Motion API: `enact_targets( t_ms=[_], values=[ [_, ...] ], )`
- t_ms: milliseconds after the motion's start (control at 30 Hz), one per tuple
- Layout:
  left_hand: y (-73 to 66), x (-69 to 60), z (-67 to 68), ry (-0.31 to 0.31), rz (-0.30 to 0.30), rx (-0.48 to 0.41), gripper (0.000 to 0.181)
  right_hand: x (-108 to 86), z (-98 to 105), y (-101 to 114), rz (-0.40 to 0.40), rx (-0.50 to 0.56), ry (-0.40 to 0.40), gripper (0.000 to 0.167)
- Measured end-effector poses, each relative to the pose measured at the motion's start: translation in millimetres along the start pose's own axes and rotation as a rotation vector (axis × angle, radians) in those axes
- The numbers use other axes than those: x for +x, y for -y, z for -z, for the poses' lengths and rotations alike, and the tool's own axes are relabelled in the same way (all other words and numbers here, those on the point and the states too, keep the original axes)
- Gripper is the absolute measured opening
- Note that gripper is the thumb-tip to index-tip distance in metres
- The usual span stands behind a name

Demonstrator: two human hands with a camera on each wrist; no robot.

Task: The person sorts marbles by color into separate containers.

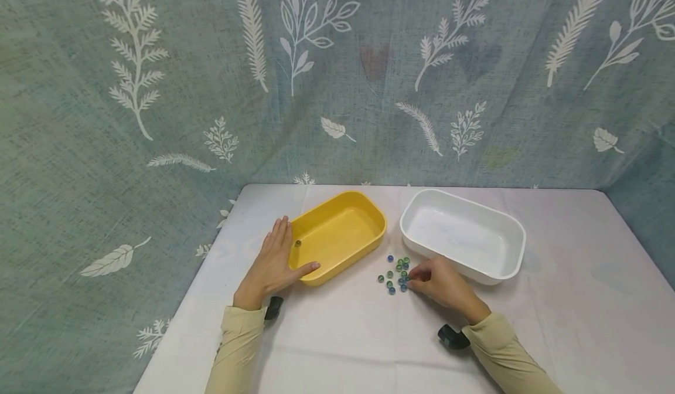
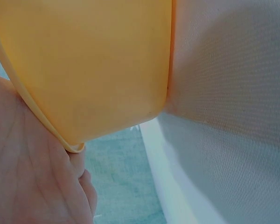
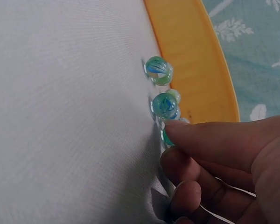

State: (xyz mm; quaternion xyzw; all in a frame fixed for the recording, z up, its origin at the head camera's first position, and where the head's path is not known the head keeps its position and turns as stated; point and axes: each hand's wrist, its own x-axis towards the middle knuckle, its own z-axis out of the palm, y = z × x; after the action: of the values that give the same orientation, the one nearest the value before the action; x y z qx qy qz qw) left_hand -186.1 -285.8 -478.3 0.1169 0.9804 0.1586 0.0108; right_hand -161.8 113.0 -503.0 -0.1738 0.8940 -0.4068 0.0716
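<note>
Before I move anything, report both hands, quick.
Left hand: open, resting on the rim of the yellow tray.
Right hand: curled at the glass marbles; whether it pinches one cannot be told.

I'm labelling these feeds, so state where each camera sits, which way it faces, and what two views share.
Head: worn on the head, facing forward and down at the yellow tray, white tray and marbles; left hand, right hand and sleeves show.
Left wrist: on that wrist, facing the yellow tray's outer wall; the left hand shows partly.
Right wrist: on that wrist, facing the marbles and yellow tray; the right hand's fingers show.
Head and right wrist share the marbles and right hand.
</note>
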Motion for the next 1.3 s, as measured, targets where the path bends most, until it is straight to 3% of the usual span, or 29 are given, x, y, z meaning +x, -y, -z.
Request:
enact_targets(
  t_ms=[233, 433, 567, 833, 1133, 1300],
  values=[
    [-0.1, 0.1, 0.6, -0.007, -0.005, -0.003, 0.124, 0.6, 0.5, 2.1, -0.033, -0.022, 0.002, 0.011],
    [-0.5, -0.7, 1.0, -0.006, -0.006, -0.008, 0.124, -2.0, 5.7, 6.7, -0.070, 0.060, 0.043, 0.014],
    [-1.1, -0.8, 1.3, -0.003, -0.001, -0.012, 0.124, -3.0, 10.8, 11.2, -0.052, 0.079, 0.041, 0.017],
    [-0.2, -1.0, 0.9, -0.002, 0.000, -0.005, 0.124, -4.3, 20.0, 17.3, 0.036, 0.057, -0.063, 0.017],
    [-0.7, -1.7, -0.4, -0.006, -0.003, -0.018, 0.124, -3.3, 35.5, 34.1, -0.005, 0.109, -0.090, 0.015],
    [-0.5, -1.5, 0.8, -0.010, -0.002, -0.010, 0.124, 5.4, 44.5, 47.1, 0.034, 0.136, -0.120, 0.013]
  ],
)
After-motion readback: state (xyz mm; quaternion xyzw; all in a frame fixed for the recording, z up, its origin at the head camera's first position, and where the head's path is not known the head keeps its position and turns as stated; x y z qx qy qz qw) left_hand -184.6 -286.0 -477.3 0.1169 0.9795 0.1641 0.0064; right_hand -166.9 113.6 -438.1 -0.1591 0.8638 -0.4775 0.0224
